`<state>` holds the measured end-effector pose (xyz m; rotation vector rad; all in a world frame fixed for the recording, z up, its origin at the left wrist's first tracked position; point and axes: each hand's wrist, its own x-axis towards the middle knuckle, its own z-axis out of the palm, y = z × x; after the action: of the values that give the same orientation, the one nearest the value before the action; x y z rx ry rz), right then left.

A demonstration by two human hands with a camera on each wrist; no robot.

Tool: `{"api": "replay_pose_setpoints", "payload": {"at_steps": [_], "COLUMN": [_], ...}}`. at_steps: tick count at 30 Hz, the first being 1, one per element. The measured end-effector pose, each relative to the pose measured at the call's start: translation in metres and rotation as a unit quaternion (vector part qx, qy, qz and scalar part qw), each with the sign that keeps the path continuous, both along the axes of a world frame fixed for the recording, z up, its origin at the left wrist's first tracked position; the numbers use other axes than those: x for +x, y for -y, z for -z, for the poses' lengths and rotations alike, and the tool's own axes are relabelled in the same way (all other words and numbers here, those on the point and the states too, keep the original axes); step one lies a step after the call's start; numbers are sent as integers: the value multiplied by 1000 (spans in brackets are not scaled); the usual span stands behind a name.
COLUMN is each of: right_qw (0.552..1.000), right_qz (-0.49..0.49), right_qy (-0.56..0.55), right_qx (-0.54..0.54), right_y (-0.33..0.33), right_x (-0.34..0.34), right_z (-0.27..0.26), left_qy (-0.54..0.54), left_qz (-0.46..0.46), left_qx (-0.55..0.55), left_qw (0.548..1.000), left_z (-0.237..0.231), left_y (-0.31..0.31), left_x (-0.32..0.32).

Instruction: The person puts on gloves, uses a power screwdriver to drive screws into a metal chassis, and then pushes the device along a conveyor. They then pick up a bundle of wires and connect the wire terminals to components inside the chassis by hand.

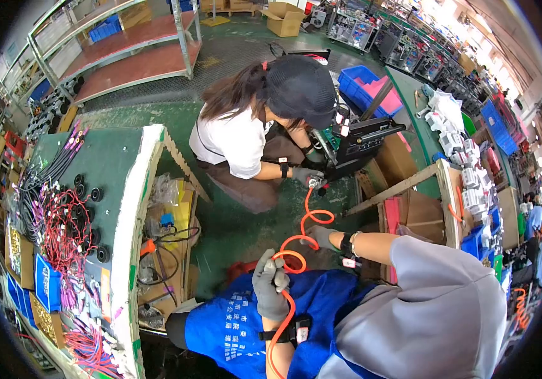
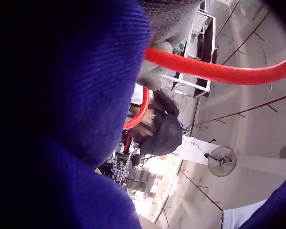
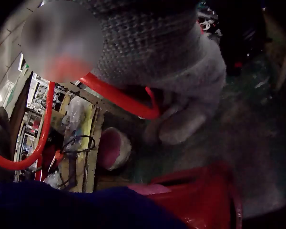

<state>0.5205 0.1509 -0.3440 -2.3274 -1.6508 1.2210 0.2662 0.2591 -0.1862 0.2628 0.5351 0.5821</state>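
Observation:
An orange coiled air hose (image 1: 295, 259) runs across the lower middle of the head view. My gloved left hand (image 1: 271, 287) holds it in front of the blue apron, fingers curled, the hose passing down along the forearm. Further forward, my gloved right hand (image 1: 323, 238) grips a loop of the same hose; in the right wrist view, fingers (image 3: 178, 126) bend around it. The hose's far end meets a small metal-looking tool (image 1: 313, 181) in the hand of a crouching person (image 1: 239, 139). That person leans over a black machine housing (image 1: 362, 145) with a green circuit board.
At left stands a green workbench (image 1: 119, 151) with cables and black rings. A wooden-framed bench (image 1: 403, 186) is close on the right. Blue crates (image 1: 353, 82) and a cardboard box (image 1: 283, 22) lie beyond. Something red (image 3: 200, 195) sits low beside the apron.

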Motion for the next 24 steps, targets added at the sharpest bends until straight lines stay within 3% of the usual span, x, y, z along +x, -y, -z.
{"api": "replay_pose_setpoints", "payload": {"at_steps": [2,5,6,8,11,13,17,20,23,24], "right_qw": [998,996,983,915,878,857,854,829,814,843], "right_qz": [-52,60,152,329,382,412,435,478,485,461], "right_qy": [32,-25,-97,-234,-286,-309,-286,-271,-310,-258], "right_qx": [13,-60,-37,10,39,30,1,110,79,98], "right_y": [-4,-4,-1,3,-4,-12,-46,-55,-64,-67], "right_x": [2,5,9,15,18,12,-20,-26,-23,-25], "right_z": [41,49,62,93,122,105,-30,-49,-48,-53], "left_qy": [3,8,8,8,9,12,16,23,37,38], "left_qz": [-3,-4,-5,-4,-5,-4,-8,-11,-14,-14], "left_qx": [-1,-2,-5,-8,-8,-11,-17,-12,-12,-11], "left_qw": [1000,1000,1000,1000,1000,1000,1000,1000,999,999], "left_z": [2,3,3,2,2,5,5,4,5,5], "left_y": [0,0,0,0,0,-1,-1,-2,-2,-2], "left_x": [-1,-1,-1,0,0,0,-1,-1,-2,-2]}}
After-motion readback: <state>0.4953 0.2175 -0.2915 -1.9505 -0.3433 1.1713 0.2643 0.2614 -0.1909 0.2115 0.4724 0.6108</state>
